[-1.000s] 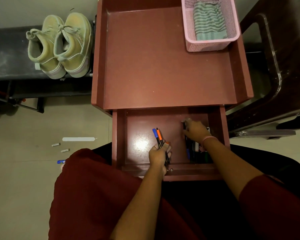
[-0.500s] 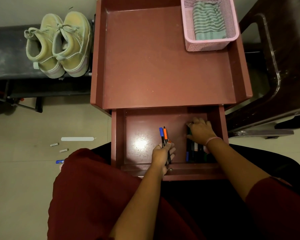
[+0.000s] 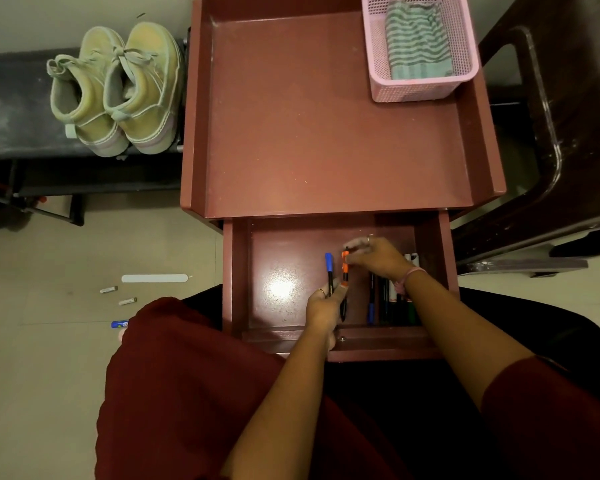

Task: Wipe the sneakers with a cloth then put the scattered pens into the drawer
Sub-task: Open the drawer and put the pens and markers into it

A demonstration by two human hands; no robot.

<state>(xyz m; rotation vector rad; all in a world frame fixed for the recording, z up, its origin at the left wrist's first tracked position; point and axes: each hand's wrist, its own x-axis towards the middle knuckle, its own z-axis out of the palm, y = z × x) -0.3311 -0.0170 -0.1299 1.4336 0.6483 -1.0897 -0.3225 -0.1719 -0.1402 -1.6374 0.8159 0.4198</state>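
Working over the open reddish-brown drawer (image 3: pixel 238 282), I have both hands inside it. My left hand (image 3: pixel 324 304) is curled round two pens near the drawer's front edge: a blue-capped black pen (image 3: pixel 329 271) and an orange-capped black pen (image 3: pixel 345 271), both standing up out of the fist. My right hand (image 3: pixel 376 256) reaches across and pinches the orange cap at its top, so I judge that pen is about to be taken and laid down. Along the drawer's right side a row of dark pens and markers (image 3: pixel 390 301) already lies lengthwise, partly under my right wrist.

Down on the tiled floor (image 3: pixel 49 375), left of my knee, I can see a small blue object (image 3: pixel 119 323), two short pale sticks (image 3: pixel 118 295) and a long white strip (image 3: pixel 155 278); whether any are pens I cannot tell.

Beyond the drawer, the reddish-brown tray-topped bench (image 3: pixel 326 133) carries a pink mesh basket (image 3: pixel 381 64) in its far right corner, with a green striped cloth (image 3: pixel 418 39) folded inside. The pale green canvas sneakers (image 3: pixel 118 91) sit paired on the dark low shelf (image 3: pixel 11 109) to the left. With the cloth put away, I take the wiping as finished; two pens in hand remain, perhaps the floor bits too.
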